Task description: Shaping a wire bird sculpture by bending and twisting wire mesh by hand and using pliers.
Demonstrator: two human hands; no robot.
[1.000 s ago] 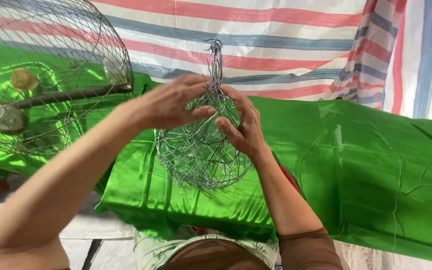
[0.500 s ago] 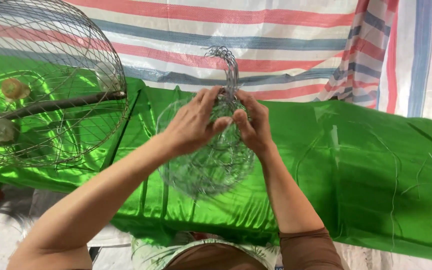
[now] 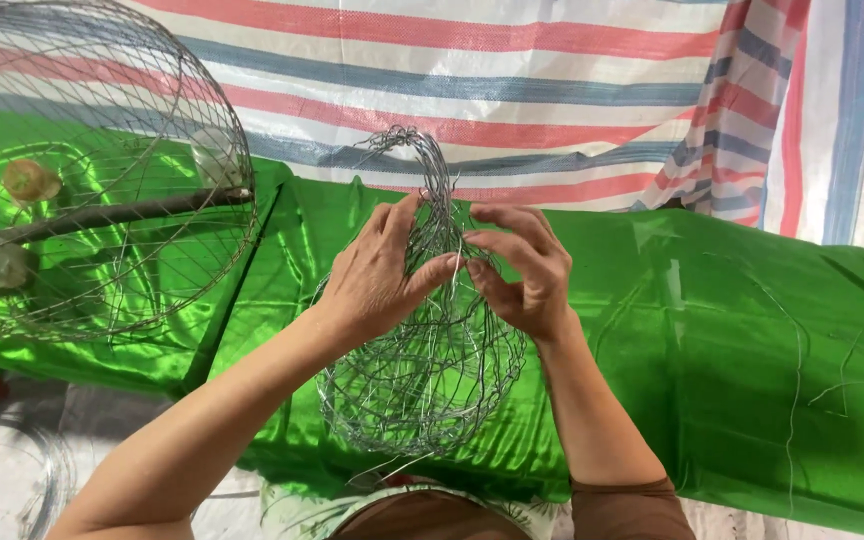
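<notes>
The person is holding a small wire basket (image 3: 422, 370) up in front of the chest, over the green satin cloth (image 3: 672, 330) that is covering the bench. The left hand (image 3: 377, 275) is gripping the basket's upper part from the nine o'clock side, thumb stretching across toward the middle, fingers curling round the wires. The right hand (image 3: 522, 270) is closing in from three o'clock, its fingertips pinching the strands just beside the left thumb. Both hands are meeting at the narrow neck of the basket, where the wires are gathering into a twisted looped handle (image 3: 417, 165) that is rising above the knuckles toward twelve o'clock. The rounded belly of the basket is hanging below the hands toward six o'clock, between the two forearms.

At about ten o'clock a much larger domed wire cage (image 3: 102, 170) is resting on the cloth, with a dark bar (image 3: 112, 215) running across it and a few small round objects, too blurred to name, showing through the mesh. Loose thin wires (image 3: 852, 375) are lying on the cloth at three o'clock. A striped tarpaulin (image 3: 552, 80) is hanging behind everything at twelve o'clock.
</notes>
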